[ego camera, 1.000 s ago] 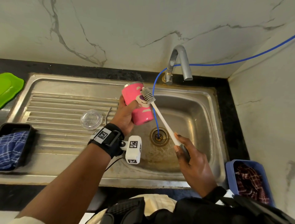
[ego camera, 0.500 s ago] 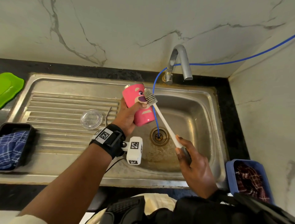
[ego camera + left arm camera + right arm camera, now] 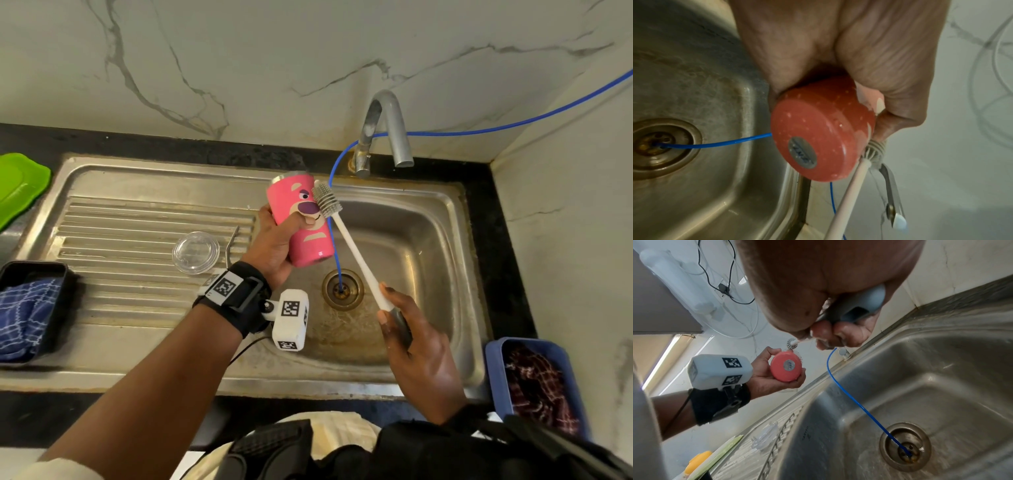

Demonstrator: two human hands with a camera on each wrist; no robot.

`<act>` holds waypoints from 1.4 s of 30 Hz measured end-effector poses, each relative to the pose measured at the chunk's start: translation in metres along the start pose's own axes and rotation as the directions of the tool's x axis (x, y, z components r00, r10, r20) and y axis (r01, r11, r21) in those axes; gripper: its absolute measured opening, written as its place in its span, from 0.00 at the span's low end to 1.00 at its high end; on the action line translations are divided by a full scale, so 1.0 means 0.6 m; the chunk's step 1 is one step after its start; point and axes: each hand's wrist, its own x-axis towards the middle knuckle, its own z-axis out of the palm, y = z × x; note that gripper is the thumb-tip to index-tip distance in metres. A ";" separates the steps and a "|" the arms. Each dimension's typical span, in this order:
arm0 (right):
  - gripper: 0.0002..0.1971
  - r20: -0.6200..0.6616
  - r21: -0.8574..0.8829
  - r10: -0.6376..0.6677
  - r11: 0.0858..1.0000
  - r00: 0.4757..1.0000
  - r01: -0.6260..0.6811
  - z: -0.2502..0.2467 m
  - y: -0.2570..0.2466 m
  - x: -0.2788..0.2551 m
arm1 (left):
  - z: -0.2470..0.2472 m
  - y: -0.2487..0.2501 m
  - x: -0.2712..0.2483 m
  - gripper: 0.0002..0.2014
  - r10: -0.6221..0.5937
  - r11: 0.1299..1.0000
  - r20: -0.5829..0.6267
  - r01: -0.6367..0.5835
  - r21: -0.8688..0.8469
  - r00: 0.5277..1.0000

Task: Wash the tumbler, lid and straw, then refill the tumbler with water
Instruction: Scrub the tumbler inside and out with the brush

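Observation:
My left hand (image 3: pixel 279 236) grips a pink tumbler (image 3: pixel 303 222) with a bear face, held tilted above the sink basin (image 3: pixel 418 246), its mouth pointing up and away. Its base (image 3: pixel 813 142) faces the left wrist camera. My right hand (image 3: pixel 407 332) holds the grey handle of a long white bottle brush (image 3: pixel 352 246). The brush's bristle head (image 3: pixel 324 200) lies against the tumbler's outer side near the rim. A clear lid (image 3: pixel 195 251) and a bent metal straw (image 3: pixel 232 245) lie on the ribbed drainboard.
A curved tap (image 3: pixel 387 130) stands behind the basin, with no water seen running. A thin blue tube (image 3: pixel 334 253) runs down into the drain (image 3: pixel 342 289). A black tub with blue cloth (image 3: pixel 27 308), a green board (image 3: pixel 17 185) and a blue tub (image 3: pixel 537 383) flank the sink.
The tumbler has turned in my left hand, so the bear face now shows. The brush head stays against the tumbler's upper side, shifting only slightly.

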 end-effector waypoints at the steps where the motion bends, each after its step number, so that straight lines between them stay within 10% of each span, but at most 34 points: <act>1: 0.20 -0.004 -0.008 0.006 1.000 1.000 -0.006 0.001 -0.002 0.005 | 0.004 -0.003 -0.003 0.37 -0.005 1.000 -0.005 0.005 0.001 1.000; 20: 0.20 -0.005 -0.003 -0.002 1.000 1.000 0.002 -0.008 -0.010 0.022 | 0.019 -0.014 -0.005 0.30 -0.077 0.996 0.043 0.075 0.038 0.996; 25: 0.20 0.021 0.013 -0.013 1.000 1.000 0.012 -0.005 -0.006 0.005 | 0.010 0.006 0.005 0.47 -0.031 1.000 -0.019 0.031 0.006 0.999; 35: 0.20 -0.019 -0.003 -0.011 1.000 1.000 0.011 0.001 -0.011 0.036 | 0.030 -0.012 -0.010 0.28 -0.041 0.999 0.070 0.041 -0.001 0.997; 39: 0.19 0.011 0.004 -0.046 0.999 0.999 0.046 0.000 -0.015 0.013 | 0.016 0.007 -0.001 0.46 -0.002 0.999 0.014 0.003 -0.048 1.000; 42: 0.19 0.001 -0.001 -0.044 0.999 0.999 0.044 0.001 -0.012 0.012 | 0.015 0.002 -0.007 0.40 -0.004 0.999 0.011 0.004 -0.034 1.000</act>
